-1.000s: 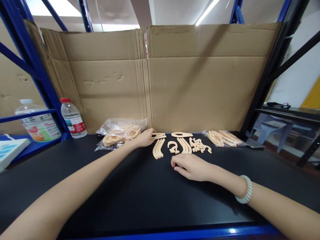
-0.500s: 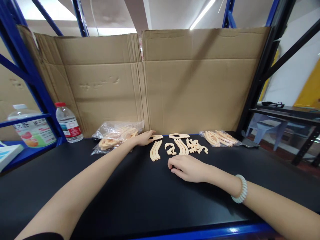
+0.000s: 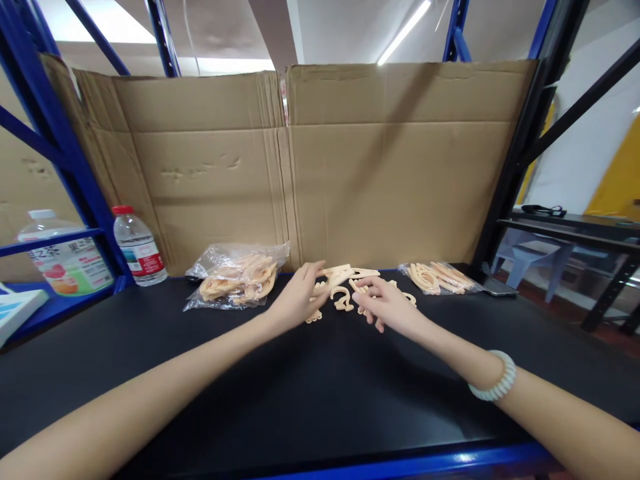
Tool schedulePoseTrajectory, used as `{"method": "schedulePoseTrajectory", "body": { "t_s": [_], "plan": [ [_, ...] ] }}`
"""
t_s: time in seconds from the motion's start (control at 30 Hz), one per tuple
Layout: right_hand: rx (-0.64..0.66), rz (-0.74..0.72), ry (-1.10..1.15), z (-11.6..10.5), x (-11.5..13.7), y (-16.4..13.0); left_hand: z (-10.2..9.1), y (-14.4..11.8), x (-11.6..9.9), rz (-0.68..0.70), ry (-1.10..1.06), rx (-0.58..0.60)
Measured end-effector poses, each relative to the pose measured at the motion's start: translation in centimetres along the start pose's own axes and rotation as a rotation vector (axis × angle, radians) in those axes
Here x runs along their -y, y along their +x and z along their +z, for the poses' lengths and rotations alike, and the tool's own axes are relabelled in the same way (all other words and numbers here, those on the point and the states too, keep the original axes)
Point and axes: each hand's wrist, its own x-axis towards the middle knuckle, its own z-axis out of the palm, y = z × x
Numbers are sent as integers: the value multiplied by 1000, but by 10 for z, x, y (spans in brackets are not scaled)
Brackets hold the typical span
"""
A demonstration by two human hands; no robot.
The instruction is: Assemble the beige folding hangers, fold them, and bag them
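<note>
Reaching out over the black worktop, both hands meet at a cluster of pale peach plastic pieces lying at the far middle, close to the cardboard wall. The left hand has thumb and fingers curled loosely about a flat piece, which it holds by its left end, lifted a little above the others. The right hand, just beside it, has its fingers bent down onto the curved strips and hook shapes; whether it grips any of them cannot be told. A pale beaded bracelet sits on the right wrist. To the left of the hands lies a crumpled clear bag holding more of the same pieces, and to the right a second, flatter bag of them. Farther left a water bottle with a red cap stands by the blue rack post, with a larger bottle behind the rail.
</note>
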Motion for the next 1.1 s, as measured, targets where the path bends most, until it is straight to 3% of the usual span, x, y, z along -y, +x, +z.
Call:
{"method": "schedulePoseTrajectory", "body": {
  "t_s": [0.1, 0.2, 0.3, 0.43, 0.53, 0.67, 0.93, 1.1],
  "plan": [
    [142, 166, 247, 0, 3, -8, 2, -31, -36, 90, -114, -59],
    [243, 108, 247, 6, -3, -16, 5, -53, -55, 78, -211, -75],
    [289, -3, 131, 11, -10, -19, 6, -59, -58, -38, -304, -113],
    [293, -60, 79, 10, -12, -19, 1, -55, -54, -184, -407, 3],
    [341, -51, 72, 5, -9, -18, -1, -54, -54, -222, -456, 52],
    [379, -69, 12, -3, -8, -15, 2, -55, -53, -248, -535, 15],
    [249, -109, -67, -10, -7, -10, 5, -53, -50, -445, -728, -170],
    [111, -17, 125, -13, -10, -6, 5, -52, -47, -536, -735, -270]
  ]
}}
